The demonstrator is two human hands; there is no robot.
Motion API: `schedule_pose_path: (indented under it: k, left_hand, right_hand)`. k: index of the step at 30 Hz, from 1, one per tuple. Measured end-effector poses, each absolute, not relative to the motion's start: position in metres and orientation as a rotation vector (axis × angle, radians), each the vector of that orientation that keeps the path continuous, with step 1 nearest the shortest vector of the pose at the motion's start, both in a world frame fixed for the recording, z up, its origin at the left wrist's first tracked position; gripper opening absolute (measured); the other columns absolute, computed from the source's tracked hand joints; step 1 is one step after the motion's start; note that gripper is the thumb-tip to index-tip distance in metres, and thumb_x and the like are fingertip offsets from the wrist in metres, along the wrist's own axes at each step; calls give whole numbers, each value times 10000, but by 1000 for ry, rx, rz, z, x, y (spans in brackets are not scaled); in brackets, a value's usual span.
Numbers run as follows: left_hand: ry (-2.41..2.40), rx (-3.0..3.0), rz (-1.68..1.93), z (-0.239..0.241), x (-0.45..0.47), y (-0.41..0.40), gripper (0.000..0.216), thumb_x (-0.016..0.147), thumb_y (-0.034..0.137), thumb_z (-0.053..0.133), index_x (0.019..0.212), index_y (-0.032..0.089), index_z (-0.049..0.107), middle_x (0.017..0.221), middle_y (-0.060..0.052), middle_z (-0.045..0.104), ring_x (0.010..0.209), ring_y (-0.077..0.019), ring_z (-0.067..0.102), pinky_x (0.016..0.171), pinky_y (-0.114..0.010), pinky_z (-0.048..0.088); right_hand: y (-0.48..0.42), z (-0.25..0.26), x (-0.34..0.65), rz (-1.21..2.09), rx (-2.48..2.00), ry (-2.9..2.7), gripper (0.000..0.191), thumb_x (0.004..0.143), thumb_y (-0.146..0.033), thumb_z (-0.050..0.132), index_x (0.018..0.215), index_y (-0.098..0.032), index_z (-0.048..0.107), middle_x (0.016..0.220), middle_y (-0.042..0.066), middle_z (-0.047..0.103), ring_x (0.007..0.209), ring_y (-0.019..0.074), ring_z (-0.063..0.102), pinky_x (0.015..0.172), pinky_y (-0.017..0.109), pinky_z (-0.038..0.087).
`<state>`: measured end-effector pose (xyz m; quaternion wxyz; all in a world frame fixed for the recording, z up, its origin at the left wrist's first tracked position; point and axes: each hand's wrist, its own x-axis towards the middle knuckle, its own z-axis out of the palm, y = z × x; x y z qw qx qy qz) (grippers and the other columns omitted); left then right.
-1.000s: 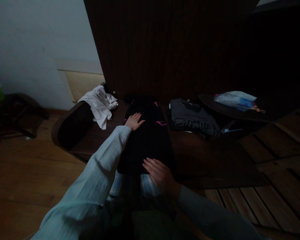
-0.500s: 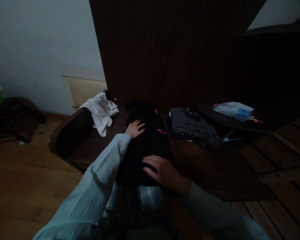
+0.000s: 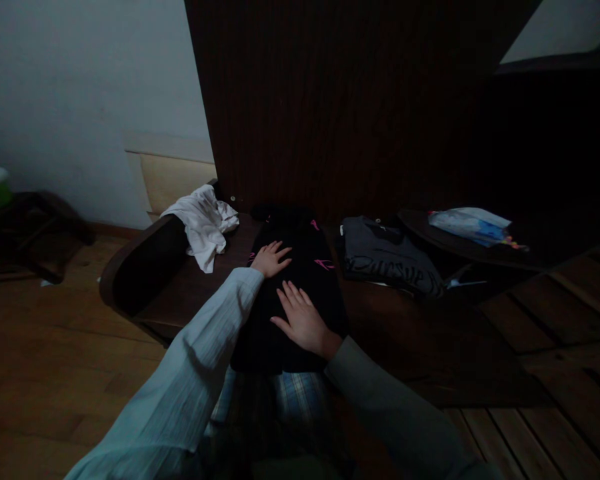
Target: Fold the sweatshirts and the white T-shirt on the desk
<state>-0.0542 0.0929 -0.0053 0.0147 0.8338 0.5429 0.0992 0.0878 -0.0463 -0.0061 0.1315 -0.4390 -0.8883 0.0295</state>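
Left arm (image 3: 200, 357) stretched forward, left hand (image 3: 267, 261) palm down, fingers (image 3: 284, 253) spread. Right arm (image 3: 380, 393) angled inward, right hand (image 3: 305, 323) palm down closer in, thumb (image 3: 283, 327) held away from fingers. Hands lay near, apart.

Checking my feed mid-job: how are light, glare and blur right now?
Head view: dim throughout, the black garment losing most fold detail to darkness; head view: left hand and right hand stand out, without obvious blur; head view: no strong glare, even on the pale wall; head view: the right side sinks to near black.
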Motion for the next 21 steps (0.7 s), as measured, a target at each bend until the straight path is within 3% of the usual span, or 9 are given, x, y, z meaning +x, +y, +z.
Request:
schedule_pose_path:
  k: [11, 17, 21]
  left_hand:
    - [1678, 2585, 341, -4, -54, 92, 465, 858, 454, 338, 1274, 262, 413, 1369, -71, 375, 1270, -235, 304, 1003, -414, 293]
    - [1555, 2644, 719, 11, -57, 70, 405, 835, 213, 347, 1226, 189, 447, 1285, -82, 450, 1201, -185, 393, 1002, -351, 339]
    - [1316, 2756, 782, 22, -86, 26, 391, 780, 145, 366, 1148, 167, 496, 1204, -97, 496, 1134, -185, 446, 967, -336, 383]
  right_hand:
    - [-44, -4, 89, 127, -1229, -2604, 562, 866, -473, 329, 1318, -141, 353, 1401, 106, 309, 1310, 244, 218, 1042, 461, 235]
    - [-44, -2, 88, 156, -1270, -2614, 567, 866, -479, 322, 1319, -138, 352, 1406, 99, 301, 1306, 248, 223, 1042, 456, 230]
    - [-44, -1, 88, 168, -1280, -2612, 563, 866, -479, 326, 1323, -151, 349, 1404, 97, 306, 1309, 240, 216, 1042, 454, 226]
